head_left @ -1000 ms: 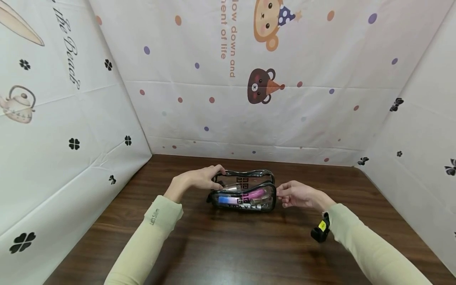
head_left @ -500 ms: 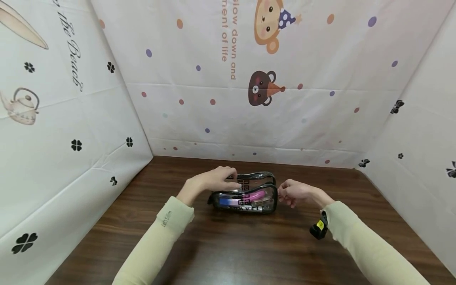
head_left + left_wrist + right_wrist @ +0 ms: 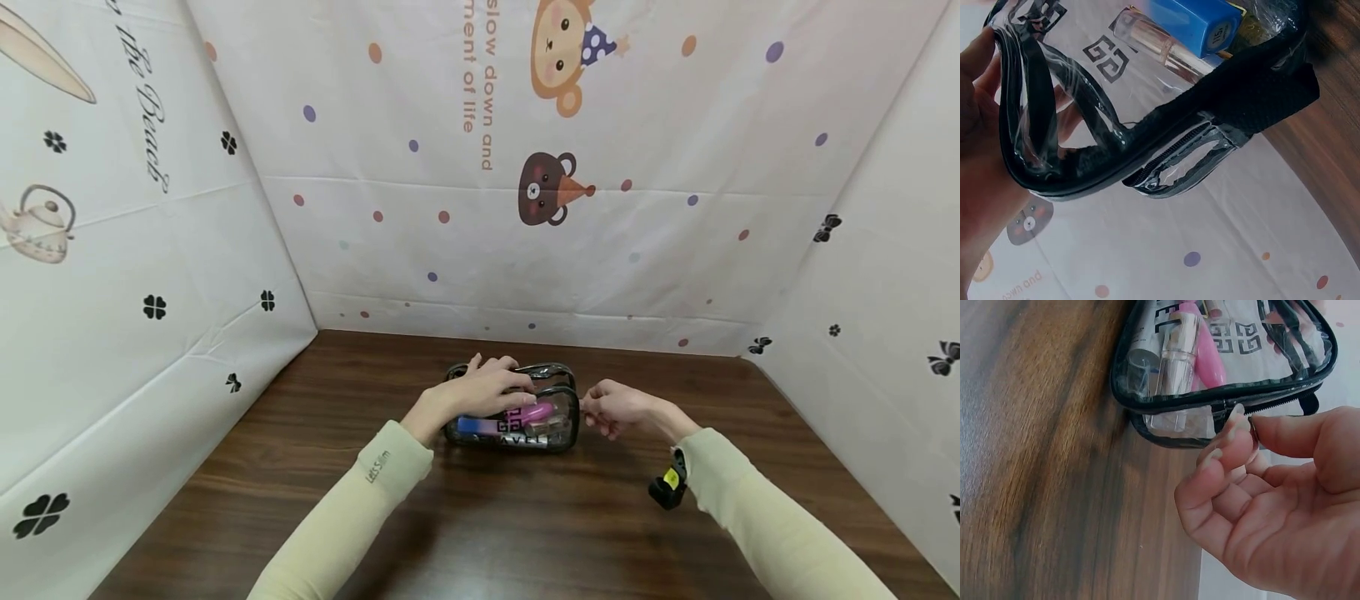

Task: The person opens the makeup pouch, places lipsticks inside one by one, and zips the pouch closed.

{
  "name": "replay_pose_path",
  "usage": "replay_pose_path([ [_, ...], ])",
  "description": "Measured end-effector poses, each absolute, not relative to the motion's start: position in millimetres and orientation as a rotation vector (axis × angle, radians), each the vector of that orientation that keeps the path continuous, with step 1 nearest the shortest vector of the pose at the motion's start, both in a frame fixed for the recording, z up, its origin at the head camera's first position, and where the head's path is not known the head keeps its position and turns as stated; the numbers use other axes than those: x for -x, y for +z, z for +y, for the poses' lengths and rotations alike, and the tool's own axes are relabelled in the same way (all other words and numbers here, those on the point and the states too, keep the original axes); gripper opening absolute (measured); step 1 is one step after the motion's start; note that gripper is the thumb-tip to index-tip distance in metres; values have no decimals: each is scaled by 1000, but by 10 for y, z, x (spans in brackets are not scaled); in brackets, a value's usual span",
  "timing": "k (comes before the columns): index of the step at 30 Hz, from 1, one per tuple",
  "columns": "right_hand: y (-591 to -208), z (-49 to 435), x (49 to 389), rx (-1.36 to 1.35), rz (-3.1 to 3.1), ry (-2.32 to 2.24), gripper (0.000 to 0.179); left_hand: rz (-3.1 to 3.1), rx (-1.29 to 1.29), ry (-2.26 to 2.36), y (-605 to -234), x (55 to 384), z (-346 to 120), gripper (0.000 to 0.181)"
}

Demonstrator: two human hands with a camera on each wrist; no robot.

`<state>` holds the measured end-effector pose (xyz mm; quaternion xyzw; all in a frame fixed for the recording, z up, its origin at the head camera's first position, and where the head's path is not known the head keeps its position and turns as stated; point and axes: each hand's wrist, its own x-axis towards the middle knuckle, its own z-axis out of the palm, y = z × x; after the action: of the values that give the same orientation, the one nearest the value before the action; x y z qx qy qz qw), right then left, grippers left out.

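Observation:
A clear toiletry pouch (image 3: 558, 433) with black trim stands upright on the table, its top gaping in the left wrist view. My left hand (image 3: 483, 392) reaches over the top and grips the two sides of the opening, thumb at the near edge. At the pouch's right end, my right hand (image 3: 618, 406) pinches the zipper pull (image 3: 1254, 430) between thumb and forefinger, beside the zipper teeth. Through the plastic show a pink item (image 3: 1210, 359), a clear-capped cosmetic tube (image 3: 1177, 362), a blue box (image 3: 1197, 25) and a slim lip gloss tube (image 3: 1157, 40).
The dark wooden table (image 3: 480, 517) meets a printed white sheet (image 3: 420, 242) at the back, with more sheets on the left and right. A black wrist camera mount (image 3: 667, 487) hangs under the right cuff.
My left hand has moved right along the pouch's top, from its left end to the middle, and now covers much of the opening. The right hand stays at the right end.

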<state>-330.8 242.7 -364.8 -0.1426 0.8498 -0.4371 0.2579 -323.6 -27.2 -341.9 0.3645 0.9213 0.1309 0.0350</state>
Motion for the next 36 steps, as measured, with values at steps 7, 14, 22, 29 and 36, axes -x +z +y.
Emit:
replay_pose_path([
  [7, -3449, 2383, 3292, 362, 2275, -1245, 24, 2835, -1106, 406, -3409, 3223, -267, 36],
  [14, -3333, 2368, 3312, 415, 2290, -1239, 26, 2833, -1101, 403, -3397, 3206, -261, 36],
  [22, -3275, 2324, 3346, 405, 2236, -1297, 28, 2842, -1110, 396, -3404, 3212, -242, 34],
  [29, -3198, 2221, 3368, 473, 2304, -1233, 27, 2837, -1111, 388, -3399, 3214, -228, 34],
  [36, -3132, 2084, 3317, 523, 2419, -1146, 26, 2827, -1084, 397, -3391, 3212, -211, 34],
])
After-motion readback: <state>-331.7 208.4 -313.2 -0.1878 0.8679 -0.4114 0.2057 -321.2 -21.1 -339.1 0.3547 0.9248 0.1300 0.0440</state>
